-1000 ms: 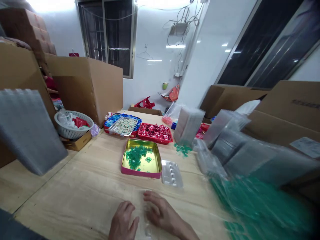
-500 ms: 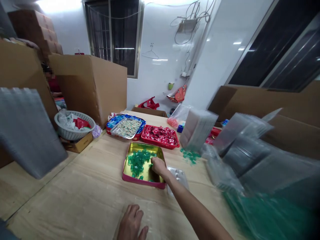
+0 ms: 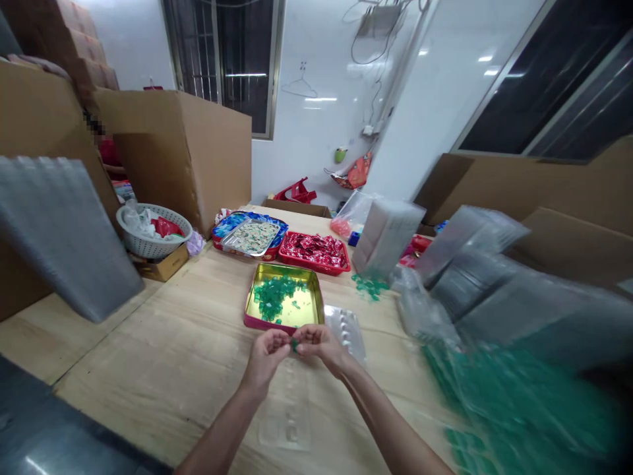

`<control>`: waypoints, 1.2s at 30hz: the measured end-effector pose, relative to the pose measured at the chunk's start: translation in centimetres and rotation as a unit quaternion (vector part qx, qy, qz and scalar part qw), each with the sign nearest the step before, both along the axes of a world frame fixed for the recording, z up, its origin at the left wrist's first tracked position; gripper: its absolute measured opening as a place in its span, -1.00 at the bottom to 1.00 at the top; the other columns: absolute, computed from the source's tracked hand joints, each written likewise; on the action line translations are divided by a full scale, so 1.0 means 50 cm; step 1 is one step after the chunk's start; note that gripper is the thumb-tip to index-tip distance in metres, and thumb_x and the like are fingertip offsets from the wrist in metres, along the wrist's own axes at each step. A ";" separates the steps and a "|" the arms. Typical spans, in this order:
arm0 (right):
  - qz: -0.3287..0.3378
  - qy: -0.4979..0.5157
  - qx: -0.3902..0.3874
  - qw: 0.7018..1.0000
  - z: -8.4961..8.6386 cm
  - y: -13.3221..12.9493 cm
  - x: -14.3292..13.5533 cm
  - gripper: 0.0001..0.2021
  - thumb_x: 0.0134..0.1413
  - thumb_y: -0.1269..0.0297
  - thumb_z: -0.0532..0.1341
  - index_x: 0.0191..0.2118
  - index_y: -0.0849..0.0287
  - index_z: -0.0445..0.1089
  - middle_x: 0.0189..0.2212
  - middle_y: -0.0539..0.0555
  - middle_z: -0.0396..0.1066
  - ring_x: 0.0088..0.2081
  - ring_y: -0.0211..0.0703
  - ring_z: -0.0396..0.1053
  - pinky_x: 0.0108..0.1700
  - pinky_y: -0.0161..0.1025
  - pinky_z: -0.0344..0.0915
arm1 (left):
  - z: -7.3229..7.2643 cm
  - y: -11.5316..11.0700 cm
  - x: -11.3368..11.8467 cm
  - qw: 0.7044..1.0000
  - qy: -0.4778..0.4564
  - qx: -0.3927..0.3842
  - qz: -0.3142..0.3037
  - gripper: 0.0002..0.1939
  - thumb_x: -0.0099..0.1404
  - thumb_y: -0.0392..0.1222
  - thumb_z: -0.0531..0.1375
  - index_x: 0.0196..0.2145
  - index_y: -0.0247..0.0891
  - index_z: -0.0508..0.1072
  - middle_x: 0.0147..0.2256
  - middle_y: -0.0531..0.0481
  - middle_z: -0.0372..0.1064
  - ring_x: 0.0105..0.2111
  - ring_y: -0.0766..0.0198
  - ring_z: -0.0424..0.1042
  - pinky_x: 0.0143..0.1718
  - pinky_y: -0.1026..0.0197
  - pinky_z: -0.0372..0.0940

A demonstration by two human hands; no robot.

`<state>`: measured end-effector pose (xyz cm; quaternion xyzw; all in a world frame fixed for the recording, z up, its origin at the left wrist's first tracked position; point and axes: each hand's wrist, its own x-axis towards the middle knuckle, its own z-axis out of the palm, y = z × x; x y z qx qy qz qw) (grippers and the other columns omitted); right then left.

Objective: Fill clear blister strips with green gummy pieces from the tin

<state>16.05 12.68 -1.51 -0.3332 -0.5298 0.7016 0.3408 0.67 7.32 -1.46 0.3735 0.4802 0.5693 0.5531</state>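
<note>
My left hand (image 3: 265,359) and my right hand (image 3: 321,346) meet just in front of the gold-lined tin (image 3: 309,297). Between their fingertips is a small green piece (image 3: 295,344), pinched from both sides. Many green pieces (image 3: 274,295) lie in the left part of the tin. Below my hands a clear plastic blister tray (image 3: 287,422) lies flat on the wooden table (image 3: 173,369). Another clear blister tray (image 3: 346,330) rests right of the tin, beside my right wrist.
Behind the tin stand a red tray (image 3: 316,253) of red packets and a silver tray (image 3: 252,237) of small pale pieces. Stacked clear trays (image 3: 388,237), loose green pieces (image 3: 370,287) and plastic bags of green pieces (image 3: 519,402) are at right. A white basket (image 3: 153,231) is at left.
My right hand has come out of the tin towards me. My left hand has risen from the near table to meet it at the green piece. The view has tilted down slightly.
</note>
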 end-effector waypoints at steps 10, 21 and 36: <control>-0.011 0.007 -0.031 0.999 -0.008 -0.050 -0.014 -0.68 -0.56 0.37 0.46 -0.55 0.24 0.34 -0.65 -0.11 0.33 -0.59 -0.37 0.26 -0.50 -0.40 0.15 | -0.026 -0.016 0.011 0.990 -0.092 -0.089 -0.062 -0.76 -0.28 -0.34 0.30 -0.55 -0.33 0.40 -0.64 0.11 0.31 -0.62 0.43 0.25 -0.52 0.31 0.09; 0.003 0.029 -0.089 0.996 -0.048 -0.048 -0.008 -0.72 -0.44 0.35 0.42 -0.51 0.23 0.34 -0.62 -0.09 0.37 -0.58 -0.36 0.28 -0.46 -0.37 0.18 | -0.034 0.004 -0.003 0.986 -0.046 -0.128 -0.093 -0.77 -0.29 -0.26 0.30 -0.58 -0.32 0.37 -0.71 0.13 0.28 -0.70 0.42 0.23 -0.60 0.31 0.06; -0.044 -0.016 -0.061 0.997 -0.079 -0.037 -0.028 -0.84 -0.45 0.43 0.30 -0.62 0.23 0.29 -0.74 -0.13 0.25 -0.68 -0.38 0.15 -0.59 -0.39 -0.04 | -0.107 0.022 0.003 0.991 0.010 -0.129 -0.039 -0.83 -0.28 -0.27 0.29 -0.66 -0.32 0.36 -0.77 0.14 0.21 -0.74 0.44 0.16 -0.66 0.33 -0.02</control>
